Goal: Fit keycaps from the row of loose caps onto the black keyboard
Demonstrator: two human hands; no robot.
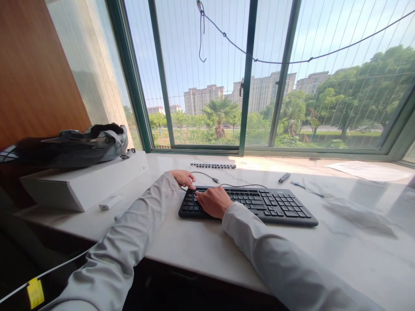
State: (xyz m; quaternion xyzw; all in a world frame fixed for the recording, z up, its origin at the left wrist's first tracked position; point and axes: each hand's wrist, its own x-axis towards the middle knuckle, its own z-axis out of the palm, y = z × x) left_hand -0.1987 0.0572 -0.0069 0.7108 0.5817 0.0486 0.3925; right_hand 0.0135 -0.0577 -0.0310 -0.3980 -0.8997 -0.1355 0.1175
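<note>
A black keyboard [259, 203] lies flat on the pale marbled tabletop. My left hand [183, 177] is at its upper left corner, fingertips bent down close together by the top row. Over the left-hand keys rests my right hand [214, 202], back upward and fingers curled, the tips pointing toward my left hand. Whatever is between the fingertips of either hand is too small or hidden to make out. Behind the keyboard, small black pieces that look like keycaps [213, 166] form a row. A thin black cable with a plug [215, 179] lies between them and the keyboard.
At left, a white box [69, 190] carries a dark bag and headgear [94, 140]; a small white device [110, 201] lies beside it. To the right are a dark handheld tool [284, 177], a blue-tipped stick [298, 185], clear plastic bags [359, 216] and paper sheets [369, 171]. Windows stand behind.
</note>
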